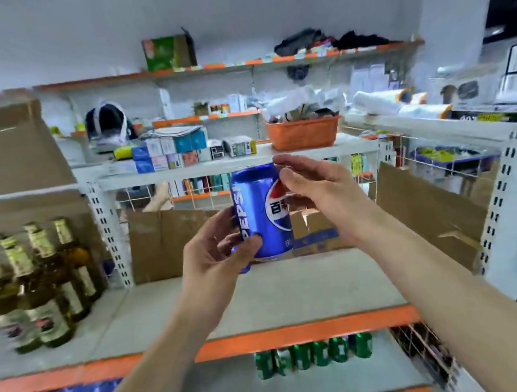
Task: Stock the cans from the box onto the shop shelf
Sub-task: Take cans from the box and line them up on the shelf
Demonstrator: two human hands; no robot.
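Observation:
A blue Pepsi can (260, 210) is held upright in the air above the pale shop shelf (264, 297), in front of my chest. My left hand (215, 251) grips its lower part, thumb across the front and fingers behind; a second blue can seems to peek out under that hand, partly hidden. My right hand (319, 191) touches the can's upper right side with fingers fairly straight. The shelf board under the can is bare. No box of cans is in view apart from cardboard (171, 240) at the shelf's back.
Several gold-capped glass bottles (35, 284) stand at the shelf's left. Green cans (314, 354) sit on the lower shelf. An orange basket (303, 132) and small boxes rest on the shelf above. White slotted uprights (109, 232) frame the bay.

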